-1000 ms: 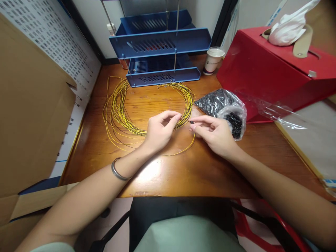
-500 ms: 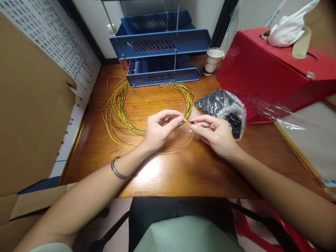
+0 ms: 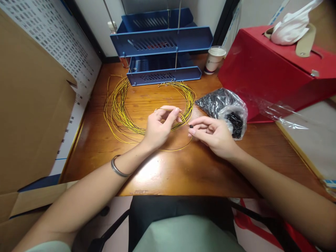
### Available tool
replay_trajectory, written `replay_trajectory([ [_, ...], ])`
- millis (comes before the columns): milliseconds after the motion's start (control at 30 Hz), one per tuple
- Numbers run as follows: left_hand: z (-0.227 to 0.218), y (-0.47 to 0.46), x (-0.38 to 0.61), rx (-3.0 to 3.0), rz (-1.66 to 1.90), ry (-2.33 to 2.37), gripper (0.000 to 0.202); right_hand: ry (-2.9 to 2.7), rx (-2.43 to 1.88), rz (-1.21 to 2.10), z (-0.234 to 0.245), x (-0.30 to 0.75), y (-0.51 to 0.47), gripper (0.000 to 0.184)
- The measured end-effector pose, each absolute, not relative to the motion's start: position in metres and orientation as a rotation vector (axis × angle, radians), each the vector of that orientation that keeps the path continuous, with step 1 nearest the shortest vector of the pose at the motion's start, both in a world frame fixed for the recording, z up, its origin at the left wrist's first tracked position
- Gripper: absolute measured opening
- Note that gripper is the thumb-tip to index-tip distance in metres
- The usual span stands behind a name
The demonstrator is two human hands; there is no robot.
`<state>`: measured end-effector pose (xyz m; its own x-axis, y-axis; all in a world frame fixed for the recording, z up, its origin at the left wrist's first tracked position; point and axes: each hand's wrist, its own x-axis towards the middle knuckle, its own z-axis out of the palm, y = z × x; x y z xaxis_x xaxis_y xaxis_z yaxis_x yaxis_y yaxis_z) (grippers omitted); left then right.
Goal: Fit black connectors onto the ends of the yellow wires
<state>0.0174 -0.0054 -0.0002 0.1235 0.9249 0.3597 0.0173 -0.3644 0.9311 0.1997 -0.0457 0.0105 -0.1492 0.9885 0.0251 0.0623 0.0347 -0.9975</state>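
A coil of thin yellow wires (image 3: 119, 112) lies on the wooden table (image 3: 183, 168). My left hand (image 3: 159, 127) pinches the end of one yellow wire between thumb and fingers. My right hand (image 3: 214, 134), a few centimetres to its right, pinches a small black sleeve (image 3: 191, 126) threaded on that same wire. A clear plastic bag of small black parts (image 3: 225, 108) sits just behind my right hand.
A blue stacked letter tray (image 3: 162, 45) stands at the back, with a paper cup (image 3: 214, 59) to its right. A red box (image 3: 267, 70) with a white cloth on top fills the right side. Cardboard (image 3: 31, 115) leans along the left edge.
My left hand has lifted the wire end slightly up and left, while my right hand has dropped a little; the black sleeve now sits farther along the wire from the left fingertips.
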Motion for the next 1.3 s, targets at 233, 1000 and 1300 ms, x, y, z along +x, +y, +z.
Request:
replay_trajectory([
  [233,-0.001,-0.007,0.018,1.568,1.186,0.852,0.050,-1.383,-1.130,1.263,0.009,0.198,-0.045,0.034],
  [1000,-0.003,-0.014,0.017,1.771,0.971,0.851,0.053,-1.402,-1.128,1.402,0.007,0.198,-0.046,0.030],
  [1300,-0.001,-0.008,0.014,1.753,1.110,0.899,0.053,-1.438,-1.188,1.372,0.009,0.198,-0.047,0.031],
])
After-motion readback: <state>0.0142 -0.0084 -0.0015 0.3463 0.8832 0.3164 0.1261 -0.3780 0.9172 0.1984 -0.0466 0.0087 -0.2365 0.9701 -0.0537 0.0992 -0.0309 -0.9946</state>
